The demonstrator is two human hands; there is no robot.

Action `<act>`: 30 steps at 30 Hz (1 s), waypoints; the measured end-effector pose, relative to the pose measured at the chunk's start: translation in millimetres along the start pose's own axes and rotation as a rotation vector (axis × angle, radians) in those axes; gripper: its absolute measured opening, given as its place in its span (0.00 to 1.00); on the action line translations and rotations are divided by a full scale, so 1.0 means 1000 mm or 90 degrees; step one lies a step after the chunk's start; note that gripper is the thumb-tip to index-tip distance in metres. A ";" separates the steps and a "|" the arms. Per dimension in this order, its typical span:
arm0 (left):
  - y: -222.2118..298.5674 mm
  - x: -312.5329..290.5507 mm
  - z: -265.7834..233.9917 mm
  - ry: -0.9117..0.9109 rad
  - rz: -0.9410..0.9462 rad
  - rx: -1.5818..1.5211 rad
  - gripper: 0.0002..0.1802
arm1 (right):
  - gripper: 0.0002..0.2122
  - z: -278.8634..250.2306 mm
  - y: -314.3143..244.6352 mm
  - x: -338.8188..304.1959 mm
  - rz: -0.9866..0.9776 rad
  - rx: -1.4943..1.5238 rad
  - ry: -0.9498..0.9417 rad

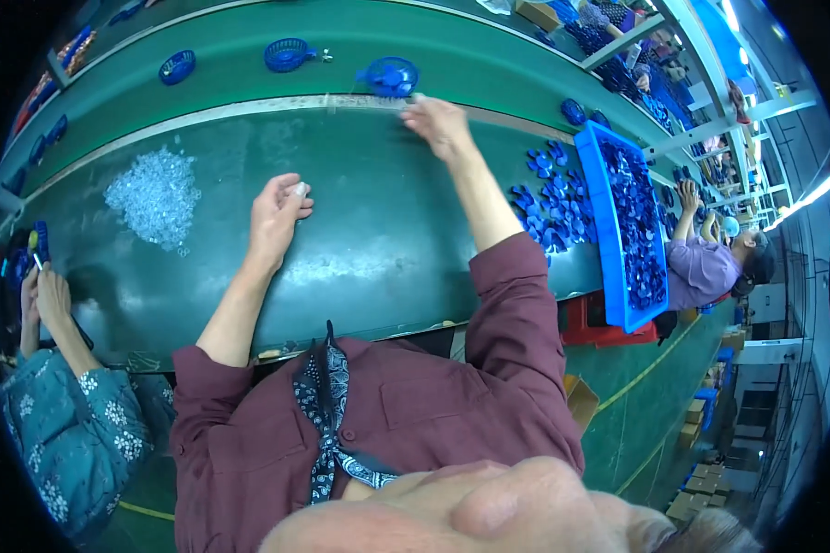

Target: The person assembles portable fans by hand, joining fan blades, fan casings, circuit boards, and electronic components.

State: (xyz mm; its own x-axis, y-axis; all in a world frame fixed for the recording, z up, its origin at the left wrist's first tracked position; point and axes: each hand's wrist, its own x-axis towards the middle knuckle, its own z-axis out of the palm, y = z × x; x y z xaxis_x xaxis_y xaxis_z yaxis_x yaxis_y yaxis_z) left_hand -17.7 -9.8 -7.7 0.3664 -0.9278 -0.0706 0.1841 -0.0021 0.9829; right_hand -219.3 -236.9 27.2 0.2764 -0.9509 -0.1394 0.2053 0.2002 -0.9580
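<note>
The round blue piece (392, 76) on the belt (489, 60) — blurred, detail unclear.

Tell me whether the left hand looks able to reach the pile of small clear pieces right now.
Probably yes: the left hand is over the green worktop, to the right of the pile of small clear pieces, with nothing visible blocking the way.

I look down through one head-worn fisheye, over the shirt (433, 419) at the left hand (277, 210) and right hand (441, 127), the table (369, 276) close below, the belt (489, 78) farther off ahead.
</note>
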 end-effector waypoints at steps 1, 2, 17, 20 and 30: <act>-0.003 -0.001 0.000 -0.012 0.005 0.013 0.19 | 0.14 -0.023 -0.003 0.010 -0.045 -0.066 0.047; -0.006 -0.002 -0.004 -0.015 0.008 0.027 0.18 | 0.19 -0.042 -0.008 0.014 -0.080 -0.174 0.118; 0.052 0.097 -0.025 0.005 0.216 0.550 0.20 | 0.19 -0.276 -0.043 0.039 0.021 -1.129 0.341; 0.046 0.193 -0.081 0.218 0.385 0.837 0.27 | 0.14 -0.242 -0.026 0.021 -0.140 -1.204 0.292; 0.042 0.286 -0.115 0.222 0.377 1.177 0.15 | 0.20 -0.131 0.004 -0.069 -0.407 -1.138 0.040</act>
State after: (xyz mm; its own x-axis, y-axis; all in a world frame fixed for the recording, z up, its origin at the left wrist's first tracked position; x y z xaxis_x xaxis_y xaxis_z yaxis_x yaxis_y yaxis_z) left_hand 200.3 -232.6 -5.9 0.1888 -0.8576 0.4784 -0.9350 -0.3059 -0.1793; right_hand -360.4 -201.3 0.6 0.5248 -0.7874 0.3233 -0.8394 -0.5418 0.0429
